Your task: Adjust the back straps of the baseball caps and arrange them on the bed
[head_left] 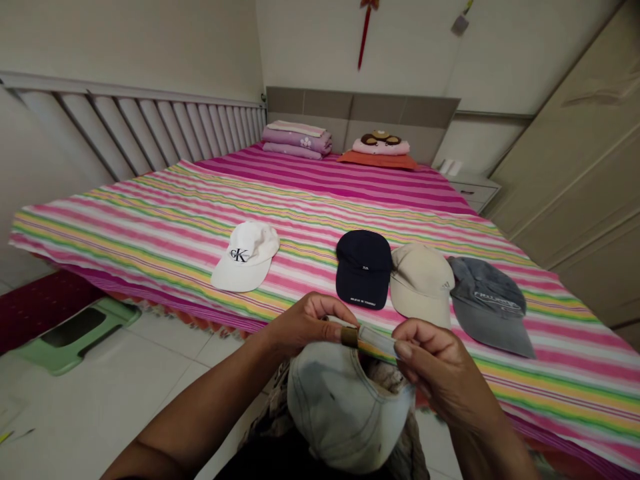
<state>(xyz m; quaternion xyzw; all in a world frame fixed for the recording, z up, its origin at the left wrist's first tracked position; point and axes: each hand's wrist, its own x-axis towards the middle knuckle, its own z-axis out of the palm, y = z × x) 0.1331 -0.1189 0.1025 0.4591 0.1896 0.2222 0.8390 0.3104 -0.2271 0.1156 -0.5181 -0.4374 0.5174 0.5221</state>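
My left hand pinches the brass buckle on the back strap of a pale denim baseball cap. My right hand grips the strap's fabric end, holding it taut above the cap's rear opening. The cap is upside-down or tilted, with its crown toward me, and my lap lies below it. On the striped bedsheet lie a white cap, a navy cap, a beige cap and a grey denim cap, all beyond my hands.
A bed with a pink striped cover fills the middle, with a slatted rail along its left side. Folded bedding and a pillow sit at the head. A green stool stands on the tiled floor at left; a wardrobe stands right.
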